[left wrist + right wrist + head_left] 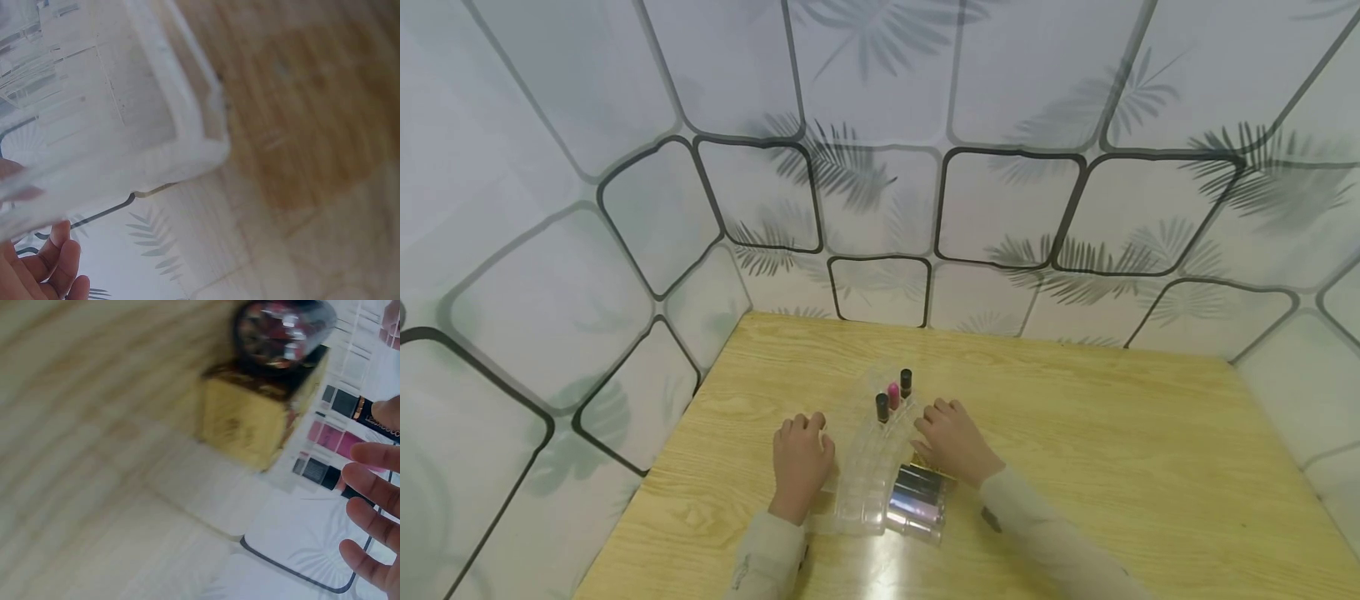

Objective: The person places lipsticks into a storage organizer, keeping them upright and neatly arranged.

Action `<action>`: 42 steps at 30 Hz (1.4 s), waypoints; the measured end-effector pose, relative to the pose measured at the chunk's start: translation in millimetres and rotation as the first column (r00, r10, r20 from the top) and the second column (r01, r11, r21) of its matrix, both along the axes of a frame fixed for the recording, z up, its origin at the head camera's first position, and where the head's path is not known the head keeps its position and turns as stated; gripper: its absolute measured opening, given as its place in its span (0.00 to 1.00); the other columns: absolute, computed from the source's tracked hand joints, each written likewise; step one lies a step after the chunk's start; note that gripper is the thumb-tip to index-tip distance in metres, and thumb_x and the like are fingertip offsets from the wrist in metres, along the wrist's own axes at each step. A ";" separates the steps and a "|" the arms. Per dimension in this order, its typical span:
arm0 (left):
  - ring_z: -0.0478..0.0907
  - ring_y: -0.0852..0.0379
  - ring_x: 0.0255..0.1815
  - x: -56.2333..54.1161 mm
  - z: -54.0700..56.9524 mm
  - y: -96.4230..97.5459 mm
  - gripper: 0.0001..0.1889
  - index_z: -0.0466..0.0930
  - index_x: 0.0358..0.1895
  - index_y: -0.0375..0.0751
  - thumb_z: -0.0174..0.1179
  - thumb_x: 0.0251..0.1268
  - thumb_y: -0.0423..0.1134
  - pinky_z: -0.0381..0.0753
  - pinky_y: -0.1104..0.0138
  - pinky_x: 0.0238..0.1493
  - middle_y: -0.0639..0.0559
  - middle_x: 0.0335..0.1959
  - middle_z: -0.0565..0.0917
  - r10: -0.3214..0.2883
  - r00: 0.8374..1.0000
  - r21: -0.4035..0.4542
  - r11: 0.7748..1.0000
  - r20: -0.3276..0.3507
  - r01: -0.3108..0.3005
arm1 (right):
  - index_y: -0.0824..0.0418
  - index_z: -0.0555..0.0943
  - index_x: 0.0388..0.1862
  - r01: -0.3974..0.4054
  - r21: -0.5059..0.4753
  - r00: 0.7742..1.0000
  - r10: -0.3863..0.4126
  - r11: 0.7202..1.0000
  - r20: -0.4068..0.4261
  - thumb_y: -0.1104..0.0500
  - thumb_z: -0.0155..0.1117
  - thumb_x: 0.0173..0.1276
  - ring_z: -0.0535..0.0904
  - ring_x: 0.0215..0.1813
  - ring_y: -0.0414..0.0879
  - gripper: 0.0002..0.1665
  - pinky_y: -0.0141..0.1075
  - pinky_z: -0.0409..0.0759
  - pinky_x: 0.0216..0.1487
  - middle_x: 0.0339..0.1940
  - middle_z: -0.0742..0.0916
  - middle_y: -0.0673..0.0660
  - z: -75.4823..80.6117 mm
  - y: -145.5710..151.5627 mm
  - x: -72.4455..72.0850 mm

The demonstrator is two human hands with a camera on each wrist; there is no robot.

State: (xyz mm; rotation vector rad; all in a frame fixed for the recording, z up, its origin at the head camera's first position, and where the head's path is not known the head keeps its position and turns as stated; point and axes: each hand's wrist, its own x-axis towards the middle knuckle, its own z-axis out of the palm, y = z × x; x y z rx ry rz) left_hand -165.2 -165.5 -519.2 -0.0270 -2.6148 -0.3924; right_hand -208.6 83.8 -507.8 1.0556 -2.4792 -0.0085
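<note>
Head view, left hand (802, 467): curving its fingers beside the left edge of the clear organizer (859, 483); whether it is gripping, I cannot tell.
Right hand (957, 442): spreading its fingers by the organizer's right edge, holding nothing.
Three lipsticks (893, 396): standing in the organizer's far part, pink between two black.
Row of tubes (917, 498): lying right of the organizer.
Gold box (240, 422): sitting right of the organizer.
Table (1112, 467): bearing the organizer.

Pale walls (1011, 208) printed with leaves and rounded outlines border the wood-grain table (1112, 433).
</note>
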 end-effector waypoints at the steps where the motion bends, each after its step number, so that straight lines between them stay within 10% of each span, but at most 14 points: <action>1: 0.68 0.52 0.23 0.0 -0.2 0.0 0.06 0.77 0.33 0.39 0.61 0.50 0.34 0.71 0.59 0.28 0.46 0.24 0.76 -0.001 1.000 -0.002 1.000 0.000 0.001 | 0.55 0.81 0.32 -0.004 0.002 1.000 0.004 1.000 0.012 0.45 0.64 0.57 0.75 0.36 0.46 0.15 0.40 0.73 0.41 0.31 0.83 0.51 -1.7 3.5 1.6; 16: 0.69 0.52 0.24 -0.1 0.3 -1.3 0.06 0.77 0.34 0.39 0.60 0.51 0.34 0.72 0.59 0.30 0.46 0.24 0.76 -0.003 1.000 0.001 1.000 0.012 0.003 | 0.54 0.80 0.32 0.001 0.003 0.978 -0.001 1.000 0.207 0.45 0.61 0.59 0.75 0.38 0.46 0.14 0.43 0.74 0.46 0.33 0.82 0.51 -13.6 36.5 18.5; 42: 0.68 0.53 0.24 1.3 3.4 -0.1 0.06 0.78 0.34 0.40 0.61 0.51 0.34 0.71 0.60 0.29 0.46 0.24 0.76 -0.003 1.000 -0.002 1.000 0.016 0.003 | 0.52 0.83 0.32 -0.004 0.044 0.968 -0.007 0.999 0.253 0.41 0.63 0.58 0.76 0.40 0.46 0.17 0.45 0.75 0.47 0.33 0.83 0.51 -15.9 45.8 21.7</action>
